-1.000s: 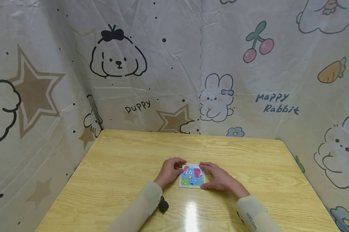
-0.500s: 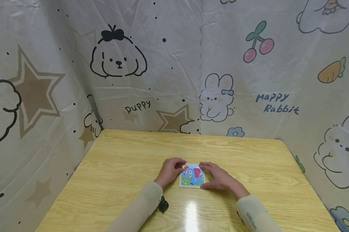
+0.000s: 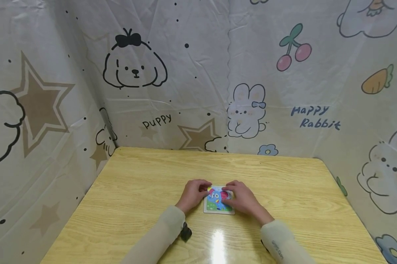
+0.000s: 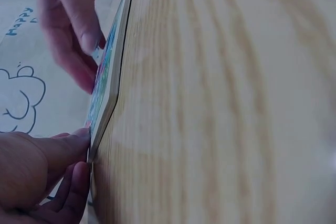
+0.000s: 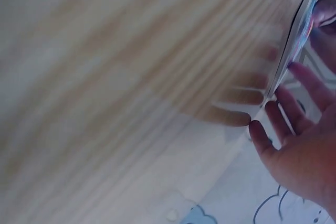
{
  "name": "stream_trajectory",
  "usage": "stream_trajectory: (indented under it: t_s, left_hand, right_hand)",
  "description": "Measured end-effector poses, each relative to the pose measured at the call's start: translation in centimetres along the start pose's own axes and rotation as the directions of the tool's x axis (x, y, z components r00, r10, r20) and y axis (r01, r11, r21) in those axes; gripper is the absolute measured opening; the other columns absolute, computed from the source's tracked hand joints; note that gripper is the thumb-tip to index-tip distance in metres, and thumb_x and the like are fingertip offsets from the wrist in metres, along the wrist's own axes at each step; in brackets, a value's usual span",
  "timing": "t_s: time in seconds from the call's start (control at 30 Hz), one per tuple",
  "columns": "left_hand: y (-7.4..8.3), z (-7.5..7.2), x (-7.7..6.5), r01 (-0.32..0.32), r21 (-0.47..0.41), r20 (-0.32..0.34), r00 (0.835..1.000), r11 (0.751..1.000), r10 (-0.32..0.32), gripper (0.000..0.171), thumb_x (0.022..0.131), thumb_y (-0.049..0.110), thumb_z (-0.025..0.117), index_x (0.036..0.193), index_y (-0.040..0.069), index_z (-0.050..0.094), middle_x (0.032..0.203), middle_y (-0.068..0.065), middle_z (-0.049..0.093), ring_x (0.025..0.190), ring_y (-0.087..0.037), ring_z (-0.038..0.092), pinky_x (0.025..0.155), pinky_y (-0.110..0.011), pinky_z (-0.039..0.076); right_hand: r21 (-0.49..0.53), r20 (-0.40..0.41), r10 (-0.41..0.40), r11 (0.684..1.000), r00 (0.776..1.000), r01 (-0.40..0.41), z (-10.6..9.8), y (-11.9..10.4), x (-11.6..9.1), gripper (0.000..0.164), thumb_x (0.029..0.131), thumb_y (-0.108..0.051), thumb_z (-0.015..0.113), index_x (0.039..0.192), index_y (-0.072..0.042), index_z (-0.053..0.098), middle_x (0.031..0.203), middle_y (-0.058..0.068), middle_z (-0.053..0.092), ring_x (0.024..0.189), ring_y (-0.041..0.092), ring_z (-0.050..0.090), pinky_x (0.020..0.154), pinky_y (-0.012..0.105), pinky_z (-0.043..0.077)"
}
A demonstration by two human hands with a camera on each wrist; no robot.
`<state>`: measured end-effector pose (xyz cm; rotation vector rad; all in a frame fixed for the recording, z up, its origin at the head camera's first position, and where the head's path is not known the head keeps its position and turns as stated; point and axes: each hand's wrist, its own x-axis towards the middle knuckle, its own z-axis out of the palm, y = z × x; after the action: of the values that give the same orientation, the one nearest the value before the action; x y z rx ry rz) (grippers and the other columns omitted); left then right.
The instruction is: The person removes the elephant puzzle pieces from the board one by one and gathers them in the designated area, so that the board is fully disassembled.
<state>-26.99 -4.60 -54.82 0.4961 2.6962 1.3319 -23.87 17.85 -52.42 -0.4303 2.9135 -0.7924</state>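
Observation:
A small square wooden jigsaw puzzle (image 3: 215, 208) with a blue elephant picture and a pale frame lies flat on the table. My left hand (image 3: 192, 194) holds its left side, with the thumb at the board's edge in the left wrist view and the other fingers curled close beside it. Over the puzzle's right part reaches my right hand (image 3: 244, 198), thumb and fingertips at the elephant's pink ear. In the right wrist view the right hand (image 5: 302, 156) has its fingers spread apart, some right at the board's edge.
The light wood-grain table (image 3: 145, 172) stretches out around the puzzle. Behind and beside it hangs a pale curtain (image 3: 198, 73) printed with a puppy, rabbits and stars. A small dark object (image 3: 186, 233) sits at the left cuff.
My right hand has moved left from the puzzle's right edge to over the pink ear, thumb and fingers drawing closer together. The left hand and the puzzle have stayed put.

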Motion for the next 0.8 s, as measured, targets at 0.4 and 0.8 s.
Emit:
stream_trajectory:
  t_s: [0.4,0.8]
  left_hand:
    - [0.0,-0.1,0.2,-0.010,-0.005,-0.004,1.000,1.000,0.010,0.027,0.094,0.006,0.076,0.121,0.009,0.076,0.115,-0.004,0.076,0.095,-0.012,0.069,0.086,-0.031,0.060]
    - [-0.5,-0.1,0.2,-0.047,0.002,-0.005,0.999,0.999,0.047,0.027,0.093,0.006,0.076,0.120,0.008,0.076,0.115,-0.004,0.076,0.096,-0.011,0.070,0.086,-0.030,0.060]
  right_hand:
    - [-0.052,-0.090,0.016,0.998,0.996,-0.021,0.9,-1.4,1.0,0.036,0.084,-0.033,0.087,0.111,-0.012,0.078,0.120,0.011,0.066,0.110,0.030,0.058,0.094,0.049,0.055]
    - [-0.091,-0.116,0.031,0.995,0.993,-0.041,1.4,-2.1,1.1,0.034,0.081,-0.034,0.090,0.106,-0.012,0.080,0.119,0.010,0.067,0.109,0.029,0.059,0.086,0.048,0.058]
